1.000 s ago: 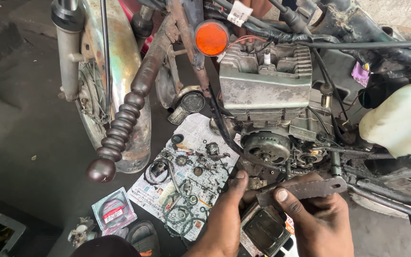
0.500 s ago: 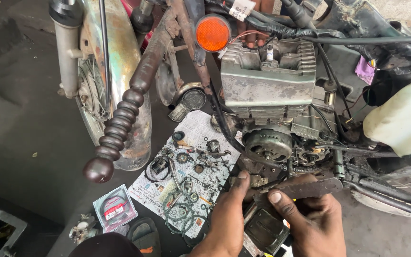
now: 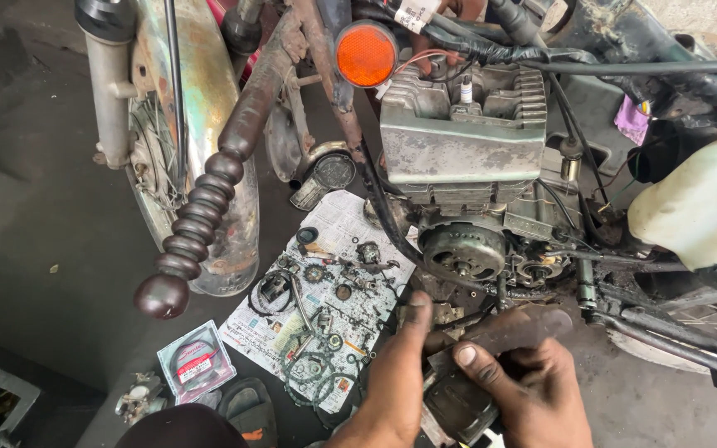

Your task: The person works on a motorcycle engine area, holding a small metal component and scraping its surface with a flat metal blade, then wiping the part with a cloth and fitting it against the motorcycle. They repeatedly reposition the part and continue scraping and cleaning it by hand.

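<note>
Both hands work below the exposed engine of a stripped motorcycle standing on a dark concrete floor (image 3: 35, 249).

The left hand (image 3: 396, 373) rises from the lower edge of the view. Its thumb points upward toward the engine, and its fingers wrap the left side of a dark, greasy, box-shaped metal engine part (image 3: 456, 406). This grip is closed on the part.

The right hand (image 3: 533, 394) sits just beside the left. Its thumb presses down on the top of the same part, and its fingers curl around the right side and underneath. This grip is also closed on the part. A rust-brown flat metal lever (image 3: 512, 328) crosses directly above the right hand; whether the fingers touch it cannot be told.

The held part is low in the view, below the round grey flywheel rotor (image 3: 462, 249) on the side of the finned silver engine block (image 3: 458, 141).

To the left of the hands, a sheet of printed newspaper (image 3: 325, 307) lies on the floor. It carries small gears, gaskets, rings and bolts. A small clear packet holding a ring gasket (image 3: 197, 361) lies near its lower left corner. A round orange reflector (image 3: 365, 54) sits above the engine. A white plastic tank (image 3: 703, 207) is at the right edge.
</note>
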